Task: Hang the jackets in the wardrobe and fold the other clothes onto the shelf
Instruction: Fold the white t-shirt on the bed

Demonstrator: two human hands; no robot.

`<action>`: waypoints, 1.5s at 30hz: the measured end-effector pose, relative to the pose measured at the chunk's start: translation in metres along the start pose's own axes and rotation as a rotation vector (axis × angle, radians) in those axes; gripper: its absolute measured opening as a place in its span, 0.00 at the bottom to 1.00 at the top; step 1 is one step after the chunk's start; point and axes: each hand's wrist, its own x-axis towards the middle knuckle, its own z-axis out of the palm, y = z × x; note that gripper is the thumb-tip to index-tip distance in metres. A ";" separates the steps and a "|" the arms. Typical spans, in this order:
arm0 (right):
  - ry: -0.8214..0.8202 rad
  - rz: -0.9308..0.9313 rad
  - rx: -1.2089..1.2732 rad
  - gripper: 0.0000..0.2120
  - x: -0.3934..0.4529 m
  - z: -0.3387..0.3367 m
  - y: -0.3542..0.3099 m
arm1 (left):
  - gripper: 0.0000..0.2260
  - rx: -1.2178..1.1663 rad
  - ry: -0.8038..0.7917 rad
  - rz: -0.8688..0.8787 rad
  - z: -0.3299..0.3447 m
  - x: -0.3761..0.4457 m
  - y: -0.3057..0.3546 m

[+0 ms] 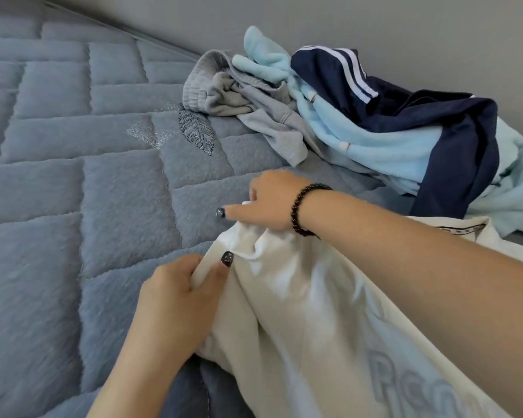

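Grips: left hand [175,300] and right hand [269,200] each pinched 1 edge of the white garment [299,321].
Garment: bunched at the near right of the quilted blue bed [73,206].
Pile: grey garment [254,107], light-blue fleece [390,146] and navy jacket [435,116] heaped beyond, by the wall.

Both hands on it: left hand [175,294] and right hand [269,200] pinch the white garment [299,312] over the quilted bed [73,176].

Quilted blue-grey bedspread [73,182], leaf embroidery [196,134]; grey wall [375,22].
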 end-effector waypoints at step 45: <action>0.553 0.024 0.541 0.19 -0.181 0.137 -0.041 | 0.21 0.322 0.260 -0.185 -0.049 0.006 -0.039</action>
